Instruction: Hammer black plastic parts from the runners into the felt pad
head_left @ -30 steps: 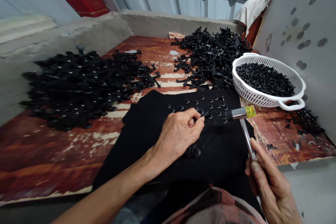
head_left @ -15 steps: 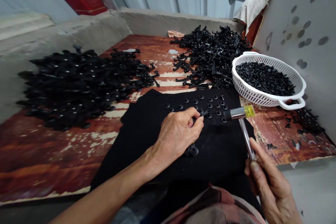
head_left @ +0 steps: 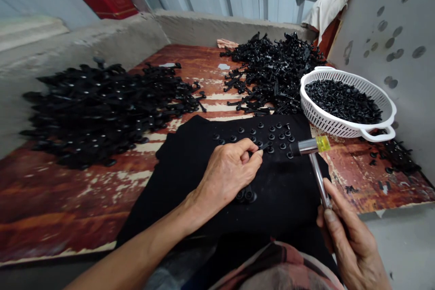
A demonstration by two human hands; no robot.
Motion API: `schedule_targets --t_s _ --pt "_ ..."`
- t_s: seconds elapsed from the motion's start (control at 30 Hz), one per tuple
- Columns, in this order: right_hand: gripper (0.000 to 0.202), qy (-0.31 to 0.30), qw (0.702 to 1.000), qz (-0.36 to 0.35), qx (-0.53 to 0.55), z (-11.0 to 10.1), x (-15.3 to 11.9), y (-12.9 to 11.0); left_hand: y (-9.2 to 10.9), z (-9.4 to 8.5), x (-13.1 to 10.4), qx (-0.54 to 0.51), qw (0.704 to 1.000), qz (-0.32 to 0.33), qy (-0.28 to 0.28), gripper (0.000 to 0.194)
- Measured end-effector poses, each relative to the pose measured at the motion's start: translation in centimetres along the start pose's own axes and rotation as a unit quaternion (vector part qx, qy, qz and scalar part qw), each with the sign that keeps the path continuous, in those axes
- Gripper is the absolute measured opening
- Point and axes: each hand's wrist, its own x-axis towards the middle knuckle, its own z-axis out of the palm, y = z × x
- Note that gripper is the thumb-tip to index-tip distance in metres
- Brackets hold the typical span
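A black cloth point(head_left: 285, 208) lies over the near part of the table, with several small round black caps point(head_left: 282, 146) standing on it. My left hand point(head_left: 231, 165) is closed in a pinch on a slim black part point(head_left: 263, 147), whose tip reaches the caps. Below that hand, more round black pieces point(head_left: 249, 195) rest on the cloth, partly hidden by the palm. My right hand point(head_left: 350, 235) grips the metal handle of a hammer point(head_left: 319, 179); its head has a yellow face on the right and a black one on the left, just above the cloth.
A white basket point(head_left: 387, 129) of small black pieces stands at the right. Heaps of black parts lie at the left point(head_left: 98, 113) and at the back point(head_left: 275, 68) of the worn red-brown table point(head_left: 68, 199). A spotted grey panel point(head_left: 380, 31) rises at the right.
My left hand has shifted very slightly to the left with the slim black part. The right hand and hammer look unchanged.
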Motion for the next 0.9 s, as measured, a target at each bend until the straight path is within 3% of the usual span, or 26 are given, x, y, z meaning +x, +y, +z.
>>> schedule_targets --t_s 0.57,0.77,0.9 --pt "0.058 -0.019 1.0 -0.016 -0.016 -0.2 0.1 -0.3 0.1 0.2 -0.1 0.052 0.999 0.013 -0.002 0.02" --pt "0.065 -0.071 0.992 -0.082 -0.063 -1.0 2.4 -2.0 0.4 -0.2 -0.1 0.091 0.996 0.02 -0.017 0.019" --pt "0.068 -0.036 0.982 -0.158 -0.1 -1.2 4.5 -3.4 0.3 -0.3 0.0 0.076 0.997 0.001 -0.033 0.019"
